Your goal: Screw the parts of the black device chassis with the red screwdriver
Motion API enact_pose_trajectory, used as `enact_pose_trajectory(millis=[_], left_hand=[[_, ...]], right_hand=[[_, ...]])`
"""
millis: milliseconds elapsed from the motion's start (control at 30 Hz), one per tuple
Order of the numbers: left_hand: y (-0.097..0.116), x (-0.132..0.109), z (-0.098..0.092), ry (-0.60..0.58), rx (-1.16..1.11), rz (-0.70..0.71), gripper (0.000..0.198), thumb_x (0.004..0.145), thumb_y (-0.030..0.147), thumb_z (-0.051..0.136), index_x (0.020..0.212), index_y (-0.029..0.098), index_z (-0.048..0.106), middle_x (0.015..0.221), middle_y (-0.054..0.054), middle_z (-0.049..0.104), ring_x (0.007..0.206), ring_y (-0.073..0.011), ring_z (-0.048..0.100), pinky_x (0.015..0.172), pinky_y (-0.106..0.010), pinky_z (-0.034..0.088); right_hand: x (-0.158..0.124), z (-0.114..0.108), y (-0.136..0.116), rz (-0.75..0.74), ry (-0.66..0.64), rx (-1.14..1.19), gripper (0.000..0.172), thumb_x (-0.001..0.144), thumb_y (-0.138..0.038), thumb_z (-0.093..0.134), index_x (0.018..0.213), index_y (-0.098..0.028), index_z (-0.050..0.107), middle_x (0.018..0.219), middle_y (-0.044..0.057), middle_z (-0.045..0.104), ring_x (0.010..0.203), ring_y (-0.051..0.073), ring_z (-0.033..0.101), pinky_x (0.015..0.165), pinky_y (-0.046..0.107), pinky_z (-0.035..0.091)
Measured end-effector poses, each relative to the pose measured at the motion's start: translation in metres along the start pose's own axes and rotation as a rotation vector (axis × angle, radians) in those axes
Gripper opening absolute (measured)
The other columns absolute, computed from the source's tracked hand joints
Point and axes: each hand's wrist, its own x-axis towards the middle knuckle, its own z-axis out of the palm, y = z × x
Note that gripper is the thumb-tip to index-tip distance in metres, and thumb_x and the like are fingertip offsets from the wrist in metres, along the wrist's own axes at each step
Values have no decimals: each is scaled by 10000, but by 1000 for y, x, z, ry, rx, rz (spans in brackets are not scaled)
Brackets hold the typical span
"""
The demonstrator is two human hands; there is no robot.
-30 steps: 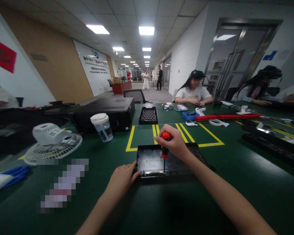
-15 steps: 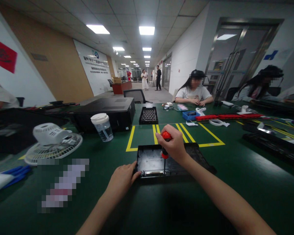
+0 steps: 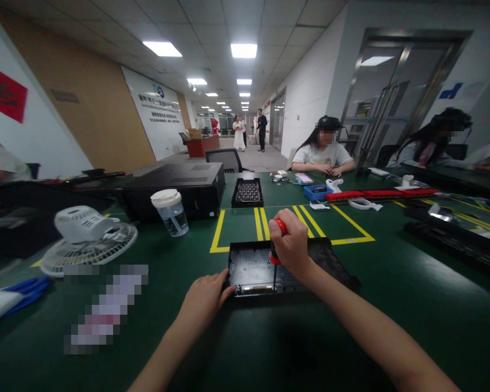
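Note:
A shallow black plastic casing point(image 3: 250, 265) lies flat on the green table in front of me. My left hand point(image 3: 207, 294) grips its near left corner, thumb over the front rim and fingers along the side. Wrapped round the handle of a red and black screwdriver point(image 3: 275, 260) is my right hand point(image 3: 292, 243). The screwdriver stands upright, its shaft reaching down to the casing's front edge. Beside the shaft, a shiny metallic strip point(image 3: 256, 289) runs along the inside of that edge. The tip and any screw there are too small to make out.
Beyond the casing are yellow tape lines and a black tray of small parts point(image 3: 248, 193). To the left stand a lidded plastic cup point(image 3: 170, 213), a black computer case point(image 3: 175, 188) and a white fan point(image 3: 87, 239). Across the table sits a person point(image 3: 324, 152) near a blue bin point(image 3: 316, 192).
My right hand has turned on the screwdriver handle, its fingers now folded more tightly round it. The left hand and the casing have stayed in place.

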Motion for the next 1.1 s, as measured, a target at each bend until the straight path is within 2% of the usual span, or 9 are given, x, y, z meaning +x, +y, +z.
enact_pose_trajectory(millis=[500,667,800,933,1100], left_hand=[[-1,1,2,10,-11,8,514,865,453,394,1287,163,449,1118,-122,626,1006,-241,586,867,-349,434],[0,-1,-1,-1,-20,8,507,864,448,396,1277,161,459,1104,-120,632,997,-241,588,862,-355,437],[1,-1,-2,0,-10,7,500,866,446,395,1272,164,464,1100,-118,634,990,-240,591,854,-353,441],[1,0,-2,6,10,6,492,868,446,396,1263,164,474,1092,-118,638,979,-241,595,850,-351,442],[1,0,-1,11,12,9,504,869,446,395,1276,156,460,1110,-124,629,995,-245,590,857,-354,439]], right_hand=[[-6,-4,1,6,-14,165,283,888,-230,231,651,-203,384,647,26,418,648,173,425,620,312,322],[0,-17,3,62,-161,299,292,885,-255,292,671,-180,475,666,27,453,661,163,451,624,297,342],[9,-26,12,126,-330,453,263,873,-278,370,723,-158,550,700,23,498,684,149,480,624,271,361],[19,-27,29,190,-525,718,198,827,-311,484,762,-140,559,732,18,536,674,130,501,611,246,382],[22,-16,41,313,-685,1178,208,772,-327,576,749,-165,448,847,46,602,720,157,590,665,313,458]])
